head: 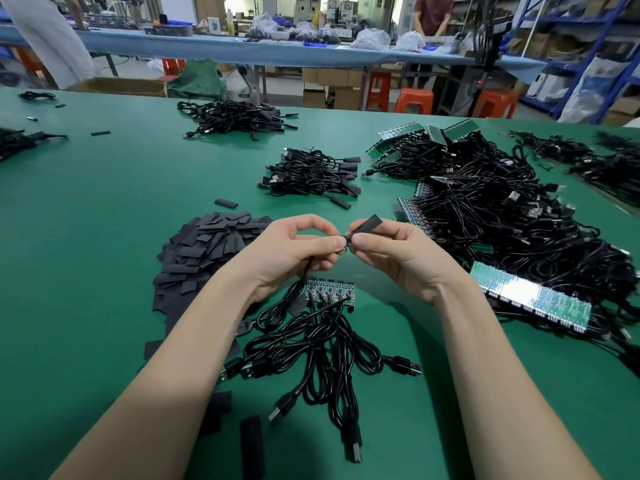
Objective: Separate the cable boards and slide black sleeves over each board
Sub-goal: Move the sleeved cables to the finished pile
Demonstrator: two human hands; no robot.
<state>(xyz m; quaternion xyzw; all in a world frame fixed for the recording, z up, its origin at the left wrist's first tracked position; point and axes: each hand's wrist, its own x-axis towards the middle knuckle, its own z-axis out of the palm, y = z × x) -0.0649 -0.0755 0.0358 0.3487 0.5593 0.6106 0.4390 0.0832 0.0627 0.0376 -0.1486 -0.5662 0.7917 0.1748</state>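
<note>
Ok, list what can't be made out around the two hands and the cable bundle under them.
- Head view: the small board between the left hand and right hand is covered by the thumbs; whether it has entered the black sleeve is unclear.
- The board strip under the wrists is too small to count boards.
- The left forearm covers part of the sleeve pile.
- Cable plugs near the bottom are blurred.

A factory assembly floor: heaps of black cables [502, 202] and cut sleeves [207, 247] cover the green table [104, 202] around a worker's hand [294, 251], with stools [414, 100], cartons and blue shelving [568, 46] beyond.
</note>
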